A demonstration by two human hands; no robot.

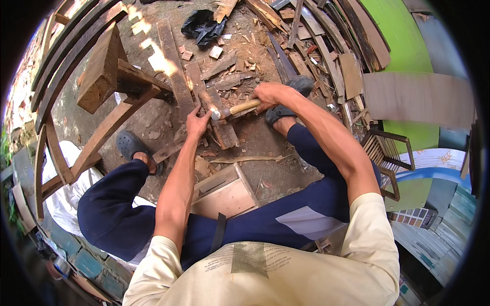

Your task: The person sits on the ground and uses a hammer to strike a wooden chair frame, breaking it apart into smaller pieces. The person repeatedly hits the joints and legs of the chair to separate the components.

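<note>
Seen from the centre of the view, the right hand (268, 97), at one o'clock, was wrapped around the yellowish wooden handle of a metal-headed hammer (245, 106). The hammer, at eleven o'clock, pointed its head toward nine, over a rough brown wooden board (226, 136). The left hand (197, 124), at ten o'clock, was beside the head; whether its fingers pinched anything I could not tell. At six o'clock, the cream fabric shirt (311, 270) bore tiny dark printing, apparently too fine to read.

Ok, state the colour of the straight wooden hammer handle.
The wooden hammer handle is yellowish tan, best seen in the head view.
</note>
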